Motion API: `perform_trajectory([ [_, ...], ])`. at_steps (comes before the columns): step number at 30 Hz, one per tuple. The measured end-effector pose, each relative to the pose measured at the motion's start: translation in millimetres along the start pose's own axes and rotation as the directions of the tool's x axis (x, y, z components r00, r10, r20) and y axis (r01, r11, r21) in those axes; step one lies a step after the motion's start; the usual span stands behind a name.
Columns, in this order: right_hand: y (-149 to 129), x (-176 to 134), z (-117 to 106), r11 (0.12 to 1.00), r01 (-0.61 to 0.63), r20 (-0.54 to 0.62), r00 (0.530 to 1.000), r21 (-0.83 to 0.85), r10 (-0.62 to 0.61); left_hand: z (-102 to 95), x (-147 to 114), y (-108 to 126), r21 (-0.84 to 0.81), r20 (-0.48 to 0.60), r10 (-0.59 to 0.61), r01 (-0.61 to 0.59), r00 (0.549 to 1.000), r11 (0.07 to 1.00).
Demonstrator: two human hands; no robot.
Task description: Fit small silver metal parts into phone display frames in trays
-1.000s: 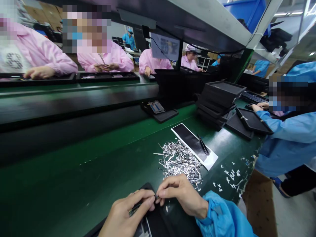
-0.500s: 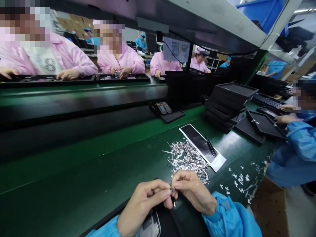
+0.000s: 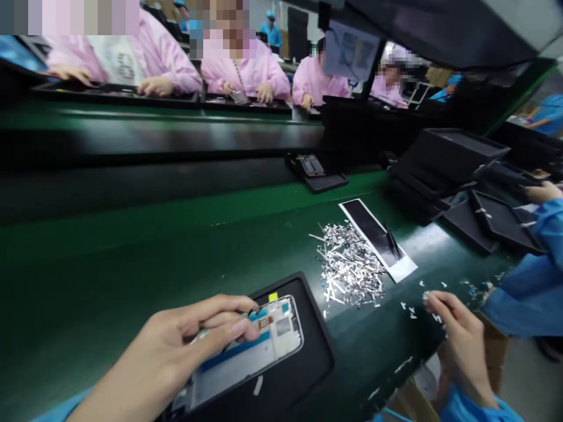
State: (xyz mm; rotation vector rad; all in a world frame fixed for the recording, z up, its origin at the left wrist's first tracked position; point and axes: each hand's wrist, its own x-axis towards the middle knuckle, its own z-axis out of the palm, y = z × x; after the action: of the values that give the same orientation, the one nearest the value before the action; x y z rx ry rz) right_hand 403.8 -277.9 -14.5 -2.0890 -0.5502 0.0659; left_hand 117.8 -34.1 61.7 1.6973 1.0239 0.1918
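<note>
Head view: on our green table [image 3: 132,264], a rimmed black tray [image 3: 315,363] likely keeps the phone frame [image 3: 288,340] lying inside from sliding; over it, our left hand [image 3: 189,346] pinches a dark part [image 3: 254,311]; our right hand [image 3: 461,337], near loose scraps [image 3: 411,313], nips a whitish bit [image 3: 426,296].

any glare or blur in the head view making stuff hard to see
Head view: bright glare on the green table, right of the tweezers; head view: the stacked black trays look dark and slightly smeared; head view: the phone-like frame reads fairly clearly, though the left hand covers part of it.
</note>
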Motion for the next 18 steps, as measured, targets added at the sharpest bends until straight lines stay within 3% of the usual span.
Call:
perform_trajectory([
  [3, 26.4, 3.8, -16.7, 0.954, 0.024, -0.104, 0.993, -0.3, -0.058, -2.6, -7.7, -6.4, 0.1, -0.032, 0.005, -0.002, 0.999, 0.995],
  [5, 33.2, 6.5, -18.2, 0.887, 0.092, -0.103, 0.983, -0.453, -0.155, -2.5, -9.3, -14.8, 0.192, -0.095, 0.068, -0.049, 0.993, 0.98],
  [8, 25.5, 6.4, -10.0, 0.787, 0.272, -0.004, 0.944, -0.554, -0.329, -2.6, -7.0, -30.1, 0.328, -0.158, 0.196, -0.135, 0.968, 0.935],
  [10, 7.9, 1.2, 3.0, 0.733, 0.416, 0.095, 0.894, -0.538, -0.437, -1.6, -2.2, -36.6, 0.375, -0.127, 0.264, -0.2, 0.956, 0.905],
  [12, -18.5, -8.9, 23.2, 0.683, 0.577, 0.21, 0.81, -0.447, -0.547, 2.1, 4.6, -38.0, 0.396, -0.081, 0.307, -0.253, 0.948, 0.883],
  [14, -49.8, -22.7, 49.0, 0.599, 0.762, 0.337, 0.647, -0.248, -0.684, 9.1, 12.5, -35.5, 0.403, -0.053, 0.319, -0.272, 0.946, 0.874],
  [18, -103.4, -50.5, 98.5, 0.479, 0.877, 0.485, 0.439, -0.047, -0.756, 26.1, 27.2, -29.7, 0.422, -0.04, 0.346, -0.298, 0.937, 0.856],
])
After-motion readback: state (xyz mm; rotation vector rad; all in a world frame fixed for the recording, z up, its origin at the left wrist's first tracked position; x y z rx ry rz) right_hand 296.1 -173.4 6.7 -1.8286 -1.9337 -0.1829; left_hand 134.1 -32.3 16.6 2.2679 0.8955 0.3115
